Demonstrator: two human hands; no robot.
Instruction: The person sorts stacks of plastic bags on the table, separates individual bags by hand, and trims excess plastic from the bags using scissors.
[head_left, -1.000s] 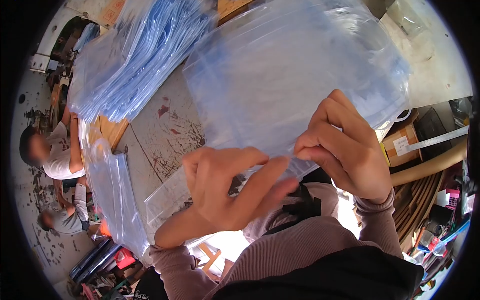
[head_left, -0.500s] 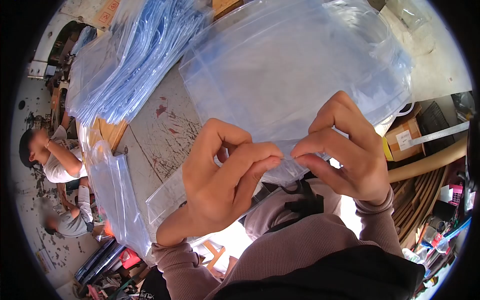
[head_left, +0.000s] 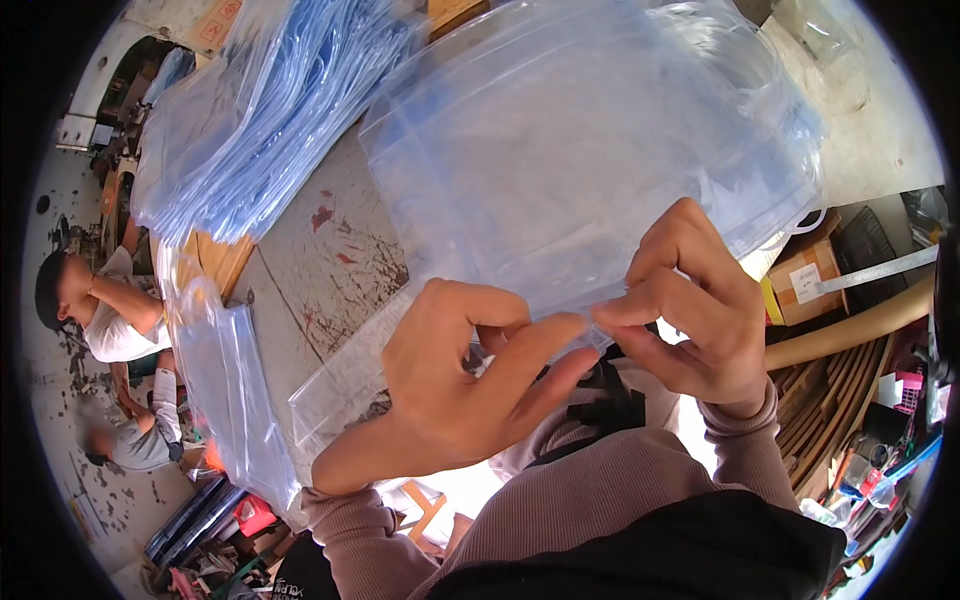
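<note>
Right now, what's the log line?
left hand: thumb and forefinger apart; right hand: fingertips close to left forefinger, grip unclear; flat plastic sheets: on table; bundled plastic: picture's upper left

The left hand [head_left: 460, 375] and right hand [head_left: 700, 310] are close together at the near edge of the table [head_left: 310, 235]. From them, a stack of bags [head_left: 560, 150] lies on it at 12 o'clock, a fanned pile of bags [head_left: 290, 130] at 10, and another bag [head_left: 240, 390] along the table's edge at 9. Beyond that, one person [head_left: 125, 325] is at 9. Off the table, a box [head_left: 805, 285] is between 2 and 3, a tube [head_left: 850, 325] at 3.
</note>
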